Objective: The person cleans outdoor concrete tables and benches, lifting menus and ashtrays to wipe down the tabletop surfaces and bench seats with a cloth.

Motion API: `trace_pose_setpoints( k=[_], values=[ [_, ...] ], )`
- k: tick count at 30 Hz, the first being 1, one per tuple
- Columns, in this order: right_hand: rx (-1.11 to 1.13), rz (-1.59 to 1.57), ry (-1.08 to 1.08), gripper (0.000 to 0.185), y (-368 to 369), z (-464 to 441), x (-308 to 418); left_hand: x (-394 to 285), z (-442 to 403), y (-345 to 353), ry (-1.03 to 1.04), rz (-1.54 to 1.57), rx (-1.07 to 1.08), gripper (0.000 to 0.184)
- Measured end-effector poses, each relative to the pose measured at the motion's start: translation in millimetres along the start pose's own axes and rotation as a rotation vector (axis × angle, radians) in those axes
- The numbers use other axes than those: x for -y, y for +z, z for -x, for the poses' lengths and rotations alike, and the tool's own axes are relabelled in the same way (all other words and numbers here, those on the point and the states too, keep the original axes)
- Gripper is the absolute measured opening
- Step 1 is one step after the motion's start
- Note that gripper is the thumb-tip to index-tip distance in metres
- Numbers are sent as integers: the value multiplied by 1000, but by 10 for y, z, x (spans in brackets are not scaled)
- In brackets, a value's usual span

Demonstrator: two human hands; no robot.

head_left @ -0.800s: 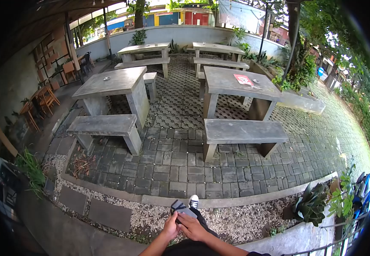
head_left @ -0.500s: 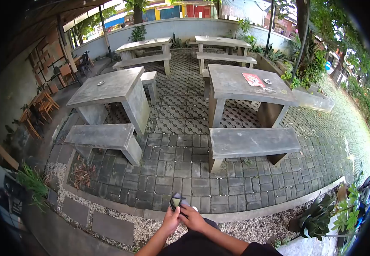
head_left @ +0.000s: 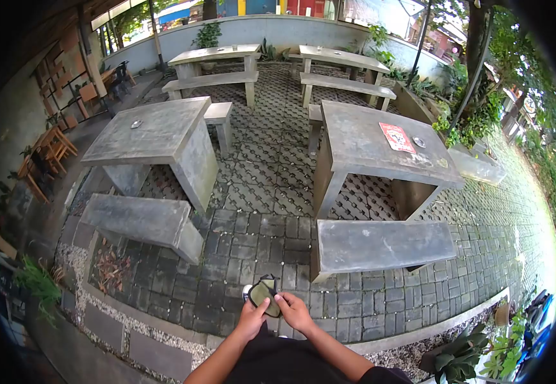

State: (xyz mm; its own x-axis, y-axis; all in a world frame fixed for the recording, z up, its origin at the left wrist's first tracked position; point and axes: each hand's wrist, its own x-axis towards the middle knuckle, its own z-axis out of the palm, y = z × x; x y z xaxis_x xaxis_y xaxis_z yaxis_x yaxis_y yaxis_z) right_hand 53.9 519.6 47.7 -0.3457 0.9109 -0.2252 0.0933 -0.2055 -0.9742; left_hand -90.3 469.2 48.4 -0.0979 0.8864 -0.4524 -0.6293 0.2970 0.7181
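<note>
Both my hands are together in front of my body at the bottom centre. Between them is a small olive-green pouch (head_left: 262, 292) with dark edging. My left hand (head_left: 252, 318) grips its lower left part, the thumb lying across the front. On the other side, my right hand (head_left: 294, 312) pinches its right edge with thumb and fingers. What the pouch holds, if anything, does not show. A shoe tip (head_left: 246, 292) is visible just left of the pouch, on the paving.
Concrete benches (head_left: 384, 246) (head_left: 138, 219) stand ahead on both sides, before concrete tables (head_left: 147, 131) (head_left: 355, 141). The right table bears a red-and-white sheet (head_left: 396, 137) and an ashtray (head_left: 418, 142). A paved aisle (head_left: 262, 185) runs between. Potted plants (head_left: 460, 355) are at lower right.
The view has moved forward, bringing the tables and benches closer. My hands have turned the pouch, so more of its olive-green face shows, and my right hand sits more to its side.
</note>
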Motion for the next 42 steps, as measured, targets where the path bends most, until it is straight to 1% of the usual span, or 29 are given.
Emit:
trace_pose_setpoints(
  k=[2, 3, 4, 5, 6, 7, 8, 10, 11, 12, 13, 15, 16, 18, 19, 20, 22, 23, 24, 27, 28, 31, 33, 35, 36, 38, 39, 41, 42],
  values=[
    [77, 216, -196, 31, -23, -349, -91, -129, -356, 5, 52, -14, 70, 32],
    [143, 376, -155, 39, -44, -484, 58, -158, -582, -44, 91, -43, 99, 32],
    [185, 431, -201, 43, -38, -658, 14, -204, -817, -123, 71, -86, 122, 34],
    [230, 489, -251, 46, -37, -859, -11, -246, -1015, -212, -15, -51, 84, 32],
    [296, 580, -270, 56, -37, -1029, 134, -367, -1231, -239, -93, -17, 51, 31],
    [304, 632, -314, 60, -52, -1258, 199, -441, -1476, -283, -58, 82, 105, 29],
    [308, 673, -351, 64, -20, -1456, 276, -572, -1718, -352, -58, 77, 113, 29],
    [283, 718, -341, 67, 3, -1865, 418, -841, -2110, -317, -109, 217, 166, 28],
    [268, 708, -354, 65, -18, -2116, 402, -979, -2305, -313, -98, 172, 242, 28],
    [255, 693, -364, 64, -23, -2319, 475, -1132, -2485, -296, -122, 131, 247, 28],
    [214, 662, -374, 54, -42, -2494, 547, -1302, -2645, -280, -149, 83, 247, 28],
    [231, 499, -346, 45, -129, -2864, 722, -1607, -2935, -211, -175, 59, 274, 31],
    [190, 503, -341, 37, -169, -3025, 832, -1767, -3058, -128, -193, 54, 267, 32],
    [131, 260, -146, 34, -230, -3375, 923, -1960, -3387, -35, -202, 72, 272, 34],
    [128, 109, -98, 30, -271, -3565, 885, -2002, -3585, -24, -199, 66, 277, 34],
    [122, 105, -97, 30, -317, -3748, 872, -2042, -3786, -3, -193, 62, 281, 34],
    [102, 58, -154, 29, -423, -4134, 913, -2207, -4146, 119, -188, 59, 277, 33],
    [54, 352, -365, 25, -505, -4341, 952, -2273, -4363, 167, -194, 54, 293, 34],
    [54, 346, -370, 25, -560, -4562, 965, -2344, -4579, 225, -200, 47, 307, 36],
    [-115, -154, -45, 13, -676, -5233, 932, -2529, -5187, 465, -141, -76, 326, 36],
    [-119, -168, -59, 13, -746, -5492, 935, -2575, -5385, 567, -142, -59, 224, 32],
    [-309, -309, -48, 12, -1042, -6167, 1010, -2665, -6084, 767, -99, -161, 235, 30],
    [-399, -335, -144, 12, -1300, -6509, 1137, -2741, -6531, 977, -72, -210, 244, 34],
    [-543, -335, -171, 15, -1629, -6792, 1295, -2851, -6904, 1226, -6, -245, 300, 38],
    [-589, -268, -174, 16, -1859, -6911, 1304, -2912, -7088, 1338, -8, -281, 347, 42],
    [-735, -347, -240, 15, -2261, -7076, 1450, -3091, -7348, 1772, -23, -232, 412, 47],
    [-807, -460, -192, 14, -2423, -7080, 1656, -3086, -7566, 1868, -50, -307, 459, 67],
    [-931, -458, -285, 15, -2831, -7121, 1736, -3248, -7687, 2343, -157, -401, 529, 88],
    [-966, -526, -232, 16, -3025, -7087, 1758, -3225, -7805, 2528, -170, -450, 645, 100]
  ],
)
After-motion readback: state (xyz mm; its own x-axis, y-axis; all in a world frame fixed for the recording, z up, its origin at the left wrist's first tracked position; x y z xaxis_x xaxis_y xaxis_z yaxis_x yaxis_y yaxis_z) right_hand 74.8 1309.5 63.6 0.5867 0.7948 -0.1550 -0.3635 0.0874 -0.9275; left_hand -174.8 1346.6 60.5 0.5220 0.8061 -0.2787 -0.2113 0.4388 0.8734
